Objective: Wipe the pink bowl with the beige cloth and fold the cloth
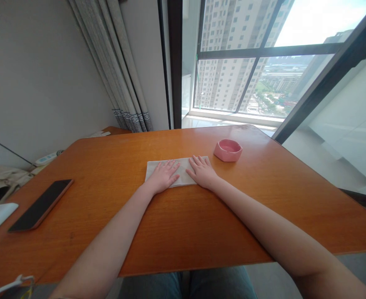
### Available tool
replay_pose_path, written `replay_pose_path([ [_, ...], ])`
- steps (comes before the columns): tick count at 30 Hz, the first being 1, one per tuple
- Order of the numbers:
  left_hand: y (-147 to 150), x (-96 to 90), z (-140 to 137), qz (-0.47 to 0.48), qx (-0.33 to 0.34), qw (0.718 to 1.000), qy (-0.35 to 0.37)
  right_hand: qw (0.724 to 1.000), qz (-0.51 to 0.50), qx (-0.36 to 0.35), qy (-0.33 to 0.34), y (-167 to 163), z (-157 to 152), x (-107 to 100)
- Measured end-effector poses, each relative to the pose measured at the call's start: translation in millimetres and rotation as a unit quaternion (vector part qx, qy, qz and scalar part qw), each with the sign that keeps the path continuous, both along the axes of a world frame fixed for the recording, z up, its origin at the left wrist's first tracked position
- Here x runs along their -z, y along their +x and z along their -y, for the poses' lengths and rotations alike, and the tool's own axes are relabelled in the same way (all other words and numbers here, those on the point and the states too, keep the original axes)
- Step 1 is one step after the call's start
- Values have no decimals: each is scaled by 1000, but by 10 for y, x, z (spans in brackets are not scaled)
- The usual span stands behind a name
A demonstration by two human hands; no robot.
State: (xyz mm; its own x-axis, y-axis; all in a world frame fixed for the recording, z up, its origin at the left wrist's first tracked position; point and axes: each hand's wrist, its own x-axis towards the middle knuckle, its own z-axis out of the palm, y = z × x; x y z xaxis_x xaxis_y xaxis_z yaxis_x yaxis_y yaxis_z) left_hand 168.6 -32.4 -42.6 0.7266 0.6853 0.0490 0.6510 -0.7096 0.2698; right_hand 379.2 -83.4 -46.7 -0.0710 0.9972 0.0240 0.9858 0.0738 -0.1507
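Directly beneath the left hand [162,177] and right hand [205,174], fingers [175,167] spread apart, lies a folded cloth [183,177].

- White rectangular folded cloth [183,178] on the brown wooden tabletop [185,228], left hand [162,176] on its left part, right hand [202,172] on its right.
- Pink hexagonal bowl [228,156] just right of the cloth, farther back.
- Flat black rectangular slab [42,205] at the tabletop's left.
- Grey fabric curtain [114,62] behind, toward the left.
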Motion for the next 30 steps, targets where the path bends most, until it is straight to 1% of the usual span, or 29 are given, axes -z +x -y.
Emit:
replay_pose_path([
  [3,30,24,13,-71,-34,997,7,999,4,26,-21,14,-11,-15],
  [6,-39,-4,-6,-103,-96,990,16,997,2,71,-41,26,-14,-30],
  [9,-132,-112,6,-92,-209,972,62,994,-2,97,-46,34,-11,-29],
  [11,-198,-213,14,-71,-297,947,98,994,-1,105,-41,37,-9,-20],
  [12,-231,-260,12,-68,-333,935,99,993,0,108,-40,38,-9,-15],
  [14,-289,-327,-7,-83,-377,921,61,993,1,109,-38,40,-9,-7],
  [16,-323,-348,-31,-110,-386,916,6,993,0,110,-36,39,-9,-3],
  [18,-324,-337,-43,-128,-371,919,-26,993,0,113,-32,37,-8,-3],
  [22,-253,-322,7,-127,-342,931,-24,993,-5,114,-23,31,-4,4],
  [25,-201,-330,58,-94,-345,934,-20,993,-13,115,-11,33,-6,17],
  [27,-189,-318,59,-70,-336,939,-28,993,-22,114,1,44,-13,21],
  [30,-225,-278,7,-49,-314,948,-25,995,-50,77,34,72,-30,7],
])
